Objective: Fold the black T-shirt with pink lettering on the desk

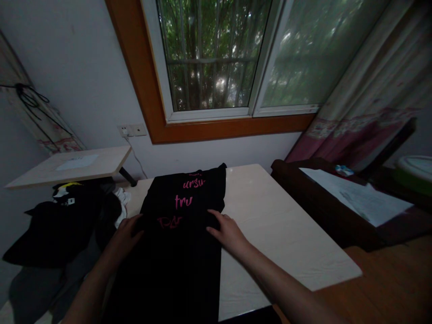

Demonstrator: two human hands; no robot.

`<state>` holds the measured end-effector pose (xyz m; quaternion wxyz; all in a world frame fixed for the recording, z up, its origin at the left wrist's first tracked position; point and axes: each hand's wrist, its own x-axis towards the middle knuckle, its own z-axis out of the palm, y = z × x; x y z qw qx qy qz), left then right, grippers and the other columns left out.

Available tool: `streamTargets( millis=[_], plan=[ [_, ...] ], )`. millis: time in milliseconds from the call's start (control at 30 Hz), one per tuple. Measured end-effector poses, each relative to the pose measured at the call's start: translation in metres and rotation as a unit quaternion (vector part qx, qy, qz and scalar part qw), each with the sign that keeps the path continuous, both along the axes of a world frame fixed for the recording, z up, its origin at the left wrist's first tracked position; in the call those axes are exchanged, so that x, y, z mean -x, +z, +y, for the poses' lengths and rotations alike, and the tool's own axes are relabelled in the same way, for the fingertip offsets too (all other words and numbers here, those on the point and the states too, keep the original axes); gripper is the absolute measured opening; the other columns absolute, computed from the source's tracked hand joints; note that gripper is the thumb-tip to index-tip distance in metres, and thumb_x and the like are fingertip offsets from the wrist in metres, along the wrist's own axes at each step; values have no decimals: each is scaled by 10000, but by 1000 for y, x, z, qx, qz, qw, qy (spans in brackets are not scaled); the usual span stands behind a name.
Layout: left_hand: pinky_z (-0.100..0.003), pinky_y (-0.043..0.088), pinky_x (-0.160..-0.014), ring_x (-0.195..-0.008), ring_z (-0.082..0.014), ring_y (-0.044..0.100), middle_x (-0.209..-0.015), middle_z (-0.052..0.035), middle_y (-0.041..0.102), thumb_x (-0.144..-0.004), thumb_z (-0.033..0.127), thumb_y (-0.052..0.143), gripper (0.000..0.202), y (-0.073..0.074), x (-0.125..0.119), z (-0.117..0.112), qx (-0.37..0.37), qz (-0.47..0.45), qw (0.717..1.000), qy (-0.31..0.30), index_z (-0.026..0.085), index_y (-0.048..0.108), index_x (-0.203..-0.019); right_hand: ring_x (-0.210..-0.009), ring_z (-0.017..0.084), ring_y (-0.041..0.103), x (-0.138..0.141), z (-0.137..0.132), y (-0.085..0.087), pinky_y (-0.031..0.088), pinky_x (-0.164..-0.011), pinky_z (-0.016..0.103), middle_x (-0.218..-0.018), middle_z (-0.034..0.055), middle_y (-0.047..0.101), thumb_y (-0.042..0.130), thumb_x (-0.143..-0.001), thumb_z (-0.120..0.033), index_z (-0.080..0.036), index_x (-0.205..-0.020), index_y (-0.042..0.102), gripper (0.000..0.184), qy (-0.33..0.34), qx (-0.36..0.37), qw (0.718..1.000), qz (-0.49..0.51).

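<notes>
A black T-shirt [182, 234] with pink lettering lies folded into a long strip on the pale table [286, 234]. My left hand [126, 234] rests flat on the shirt's left edge, fingers stretched out. On the shirt's right edge lies my right hand [227, 229], also flat with its fingers apart. Both hands sit about midway along the strip, just below the lettering. Neither hand grips anything.
A heap of dark clothes [57, 220] lies at the left, under a small tilted board [70, 165]. A dark wooden cabinet [324, 202] with papers [357, 195] stands to the right. Window and curtain [364, 103] are behind.
</notes>
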<state>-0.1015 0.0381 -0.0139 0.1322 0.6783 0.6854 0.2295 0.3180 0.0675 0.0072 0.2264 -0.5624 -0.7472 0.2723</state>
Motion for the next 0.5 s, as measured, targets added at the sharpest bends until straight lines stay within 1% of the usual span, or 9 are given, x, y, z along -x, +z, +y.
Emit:
streamTargets(
  millis=[100, 200, 333, 400, 500],
  plan=[
    [-476, 374, -1162, -1324, -289, 518, -1418, -126, 552, -819, 405, 543, 623, 0, 1, -1, 20, -29, 999, -9, 172, 480, -1394, -1006, 234, 635, 6, -8, 3, 447, -936, 343, -1059, 84, 640, 641, -881, -239, -289, -1395, 532, 528, 12, 5, 1000, -22],
    [-477, 366, -1170, -1339, -284, 521, -1447, -118, 555, -837, 405, 521, 634, 6, -3, -6, 56, -58, 997, -14, 172, 456, -1422, -996, 233, 628, 1, -8, 10, 444, -932, 342, -1043, 85, 622, 628, -880, -214, -282, -1340, 571, 468, 8, 24, 999, -45],
    [-481, 355, -1176, -1330, -294, 537, -1439, -110, 577, -831, 428, 536, 627, 17, -16, -17, 106, -73, 991, -43, 172, 511, -1402, -975, 220, 622, -18, -7, 16, 436, -927, 332, -1014, 72, 611, 638, -864, -190, -279, -1300, 592, 447, 14, 48, 997, -64],
    [-470, 354, -1178, -1337, -288, 534, -1445, -93, 578, -829, 410, 548, 597, 23, -25, -24, 132, -84, 985, -68, 196, 543, -1386, -980, 215, 623, -30, -8, 16, 437, -917, 327, -1033, 69, 621, 644, -859, -190, -279, -1289, 591, 443, 20, 64, 996, -63],
    [-468, 358, -1174, -1342, -277, 532, -1451, -62, 579, -839, 360, 560, 566, 33, -38, -36, 163, -91, 978, -97, 252, 550, -1394, -987, 224, 631, -48, -9, 14, 451, -892, 331, -1056, 65, 654, 650, -839, -183, -289, -1260, 597, 438, 38, 87, 995, -39]
  ],
)
